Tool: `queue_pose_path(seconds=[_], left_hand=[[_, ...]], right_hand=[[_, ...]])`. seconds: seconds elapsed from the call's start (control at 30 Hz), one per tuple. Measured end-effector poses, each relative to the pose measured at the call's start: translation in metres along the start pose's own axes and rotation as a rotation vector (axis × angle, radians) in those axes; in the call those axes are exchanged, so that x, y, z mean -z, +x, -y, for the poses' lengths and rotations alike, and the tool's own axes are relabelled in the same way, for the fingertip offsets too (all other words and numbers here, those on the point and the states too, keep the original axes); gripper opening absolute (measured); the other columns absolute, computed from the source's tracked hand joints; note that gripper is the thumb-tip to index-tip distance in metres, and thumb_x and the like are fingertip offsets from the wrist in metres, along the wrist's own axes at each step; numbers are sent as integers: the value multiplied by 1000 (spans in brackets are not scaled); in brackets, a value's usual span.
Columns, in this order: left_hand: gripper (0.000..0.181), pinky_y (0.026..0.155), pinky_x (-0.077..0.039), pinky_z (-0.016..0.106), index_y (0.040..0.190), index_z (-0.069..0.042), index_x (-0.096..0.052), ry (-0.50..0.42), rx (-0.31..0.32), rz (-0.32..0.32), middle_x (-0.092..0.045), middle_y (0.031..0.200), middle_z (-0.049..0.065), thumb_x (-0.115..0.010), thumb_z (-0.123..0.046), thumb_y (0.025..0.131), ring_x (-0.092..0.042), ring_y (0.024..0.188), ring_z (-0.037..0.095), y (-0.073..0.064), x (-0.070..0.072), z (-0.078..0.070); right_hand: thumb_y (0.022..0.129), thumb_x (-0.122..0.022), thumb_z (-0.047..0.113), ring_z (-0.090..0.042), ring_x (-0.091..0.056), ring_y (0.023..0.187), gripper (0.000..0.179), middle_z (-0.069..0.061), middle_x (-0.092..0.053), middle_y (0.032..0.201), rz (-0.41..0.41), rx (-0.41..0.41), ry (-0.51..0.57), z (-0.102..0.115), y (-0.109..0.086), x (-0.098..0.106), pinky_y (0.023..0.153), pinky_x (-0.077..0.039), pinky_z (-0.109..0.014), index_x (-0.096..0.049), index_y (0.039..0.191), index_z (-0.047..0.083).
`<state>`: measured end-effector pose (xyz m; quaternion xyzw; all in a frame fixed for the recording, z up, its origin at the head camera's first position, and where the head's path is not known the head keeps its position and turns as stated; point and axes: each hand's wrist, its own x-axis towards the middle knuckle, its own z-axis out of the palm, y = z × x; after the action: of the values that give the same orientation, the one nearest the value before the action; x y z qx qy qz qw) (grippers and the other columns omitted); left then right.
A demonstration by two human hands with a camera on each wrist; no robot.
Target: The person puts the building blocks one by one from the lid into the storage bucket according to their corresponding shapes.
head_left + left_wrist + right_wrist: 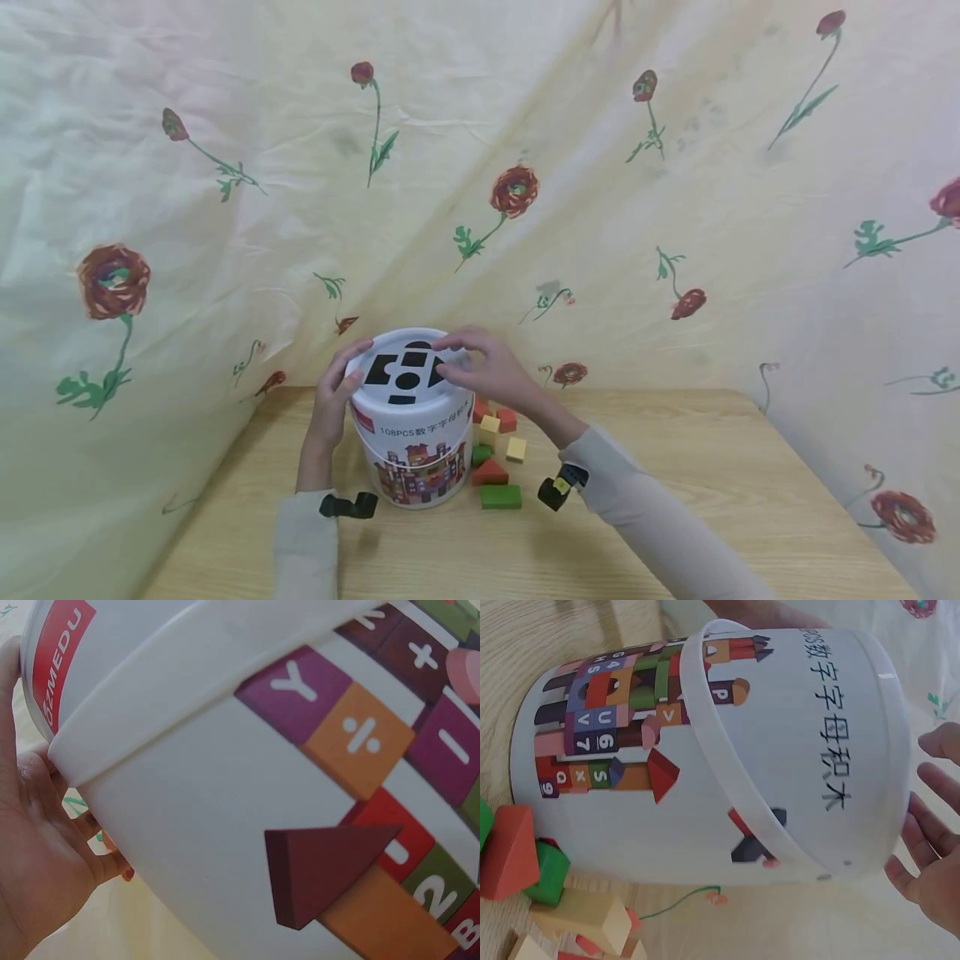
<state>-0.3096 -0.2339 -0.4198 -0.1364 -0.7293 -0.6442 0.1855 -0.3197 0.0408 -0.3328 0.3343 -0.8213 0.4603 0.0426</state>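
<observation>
Left wrist camera (348,505): black, sat at the cuff of your pale sleeve (307,537).
Left hand (327,408): yours, held the bucket's left side; thumb lay on the rim, fingers were curled round the wall.
White bucket (416,467): stood upright on the wooden table (660,467), left of centre, between your hands; printed with a block castle and "108PCS".
Handle (718,746): white band, hung down across the bucket's front.
Lid (400,367): white, on the bucket, cut with black shaped holes.
Blocks, beside the bucket's right side: red triangular block (491,473) just behind a green block (501,497); upright yellow block (489,429) farther back; another yellow block (516,450) to its right.
Right hand (491,367): yours, over the lid's right edge; fingers were apart and loosely bent, thumb and forefinger separated; lid contact could not be told.
Backdrop (450,92): floral cloth, hung behind the table.
</observation>
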Motion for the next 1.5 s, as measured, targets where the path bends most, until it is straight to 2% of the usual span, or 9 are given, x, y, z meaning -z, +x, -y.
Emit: queue_pose_path(seconds=[0.3, 0.43, 0.57, 0.77, 0.9, 0.97, 1.17, 1.33, 1.5], left_hand=[[49, 98, -48, 15, 149, -16, -52, -6, 9, 1, -45, 154, 3, -46, -27, 101, -44, 134, 19, -1, 0, 2], [49, 98, -49, 17, 149, -15, -52, -12, 5, 0, -45, 153, 3, -46, -26, 102, -44, 134, 18, 0, 1, 1], [48, 98, -49, 18, 148, -15, -52, -12, 1, -3, -45, 153, 3, -46, -26, 102, -44, 133, 18, 0, 2, 2], [48, 97, -49, 16, 149, -15, -52, -10, 7, -1, -45, 154, 4, -46, -27, 102, -44, 134, 18, -1, 3, 3], [48, 98, -49, 17, 149, -15, -52, -12, 9, 2, -44, 154, 3, -46, -27, 102, -44, 134, 19, -1, 2, 2], [48, 98, -49, 16, 148, -15, -52, -12, 10, 0, -44, 154, 3, -46, -27, 102, -44, 134, 19, -1, 2, 2], [49, 98, -48, 15, 148, -14, -52, -12, 7, -1, -45, 153, 4, -46, -27, 102, -44, 133, 19, -1, 2, 4], [49, 99, -49, 18, 149, -16, -52, -8, 13, 0, -45, 153, 3, -46, -28, 102, -44, 133, 19, 0, 1, 4], [49, 101, -50, 23, 149, -17, -52, -16, 6, -4, -45, 153, 2, -47, -29, 102, -45, 133, 18, 0, 0, 2]], right_hand=[[92, -75, 25, -27, -58, 120, 33, 1, -66, 127, -89, 24, -36, -22, -19, 22, 106, -48, -52, -72, 124, 16], [93, -74, 23, -32, -59, 119, 36, -5, -66, 127, -86, 13, -34, -37, -32, 26, 104, -48, -56, -69, 127, 13], [93, -73, 21, -31, -61, 116, 35, -9, -67, 127, -68, -18, -53, -52, -44, 25, 103, -50, -55, -69, 127, 12], [93, -72, 20, -23, -64, 109, 30, -4, -71, 123, -9, -59, -128, -77, -60, 17, 99, -52, -47, -71, 122, 15], [91, -74, 16, -25, -67, 103, 29, -6, -74, 116, 65, -17, -169, -90, -72, 10, 93, -55, -41, -73, 120, 11], [91, -74, 15, -25, -68, 100, 28, -7, -75, 112, 121, 3, -174, -95, -77, 6, 92, -56, -43, -73, 118, 8], [91, -74, 15, -27, -65, 99, 24, -7, -74, 107, 271, -7, -171, -106, -93, -3, 91, -54, -50, -73, 113, 6], [90, -73, 8, -24, -66, 95, 21, -5, -75, 106, 352, 6, -190, -109, -104, -4, 87, -57, -40, -74, 111, 5], [87, -76, 11, -16, -65, 95, 23, -2, -74, 103, 393, -24, -254, -113, -113, -2, 87, -56, -34, -74, 109, 6]])
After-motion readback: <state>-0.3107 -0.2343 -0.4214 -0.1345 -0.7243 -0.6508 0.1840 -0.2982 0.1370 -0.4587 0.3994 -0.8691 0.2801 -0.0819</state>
